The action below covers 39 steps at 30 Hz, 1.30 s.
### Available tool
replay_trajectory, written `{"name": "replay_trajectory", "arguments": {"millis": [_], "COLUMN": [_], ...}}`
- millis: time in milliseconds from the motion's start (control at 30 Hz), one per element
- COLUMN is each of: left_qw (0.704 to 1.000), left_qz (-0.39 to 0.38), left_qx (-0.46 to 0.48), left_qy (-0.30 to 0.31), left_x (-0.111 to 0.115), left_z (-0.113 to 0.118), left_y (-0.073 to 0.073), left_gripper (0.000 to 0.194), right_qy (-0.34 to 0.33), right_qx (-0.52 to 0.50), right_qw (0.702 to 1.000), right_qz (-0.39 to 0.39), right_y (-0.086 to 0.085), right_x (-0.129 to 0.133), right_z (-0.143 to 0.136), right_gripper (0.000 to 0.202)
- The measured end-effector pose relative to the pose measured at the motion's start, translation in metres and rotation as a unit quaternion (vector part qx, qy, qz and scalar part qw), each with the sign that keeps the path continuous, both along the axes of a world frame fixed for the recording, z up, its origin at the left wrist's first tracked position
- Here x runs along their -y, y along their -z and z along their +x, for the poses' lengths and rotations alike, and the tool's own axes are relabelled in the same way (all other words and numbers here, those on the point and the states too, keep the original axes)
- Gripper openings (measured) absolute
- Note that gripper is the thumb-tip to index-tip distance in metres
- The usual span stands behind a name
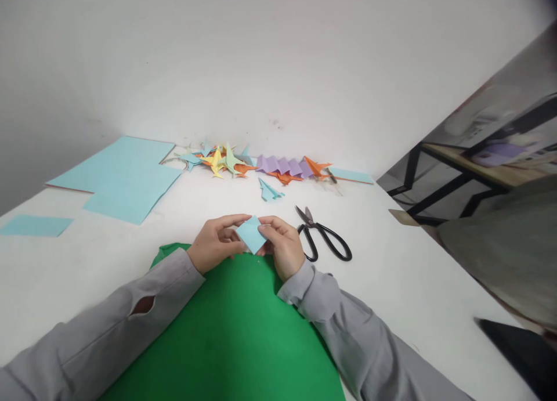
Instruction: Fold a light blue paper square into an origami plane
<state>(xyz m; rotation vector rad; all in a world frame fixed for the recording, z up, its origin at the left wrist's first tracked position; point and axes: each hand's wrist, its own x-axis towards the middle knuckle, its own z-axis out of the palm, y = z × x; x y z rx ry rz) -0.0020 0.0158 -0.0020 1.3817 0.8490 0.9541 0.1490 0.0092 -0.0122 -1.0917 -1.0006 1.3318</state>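
Note:
A small light-blue folded paper (pixel 251 235), diamond-shaped, is held between my two hands above the far edge of the green cloth (pixel 226 331). My left hand (pixel 217 241) grips its left side, with the index finger at the top corner and the thumb low. On the right side, my right hand (pixel 282 243) pinches it, thumb on the front face; the other fingers are partly hidden behind. Black-handled scissors (pixel 333 241) lie just right of my right hand, blades apart. Beyond the hands lies a small blue folded paper piece (pixel 270 191).
Large blue sheets (pixel 130 180) and a small blue rectangle (pixel 37 226) lie at the left. Folded paper stars (pixel 217 160) and a purple pleated strip (pixel 285 166) line the wall. A dark object (pixel 517 349) is at the right edge.

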Motion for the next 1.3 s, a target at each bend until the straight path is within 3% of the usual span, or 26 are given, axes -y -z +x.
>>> {"name": "replay_trajectory", "arguments": {"millis": [767, 1133, 1300], "left_qw": [1.000, 0.999, 0.997], "left_qz": [-0.003, 0.013, 0.012], "left_qx": [0.015, -0.025, -0.043], "left_qy": [-0.004, -0.046, -0.063], "left_x": [0.0000, 0.0011, 0.0000], "left_z": [0.0008, 0.0050, 0.0051], "left_y": [0.0004, 0.0009, -0.0009], "left_gripper": [0.053, 0.043, 0.033], "right_qy": [-0.012, -0.059, -0.066], "right_qx": [0.004, 0.039, 0.065], "right_qw": [1.000, 0.997, 0.993], "right_qz": [0.007, 0.041, 0.069], "right_y": [0.0006, 0.0019, -0.0003], "right_x": [0.0007, 0.0029, 0.0052], "right_z": [0.0000, -0.0010, -0.0010], "right_gripper": [0.016, 0.020, 0.032]}}
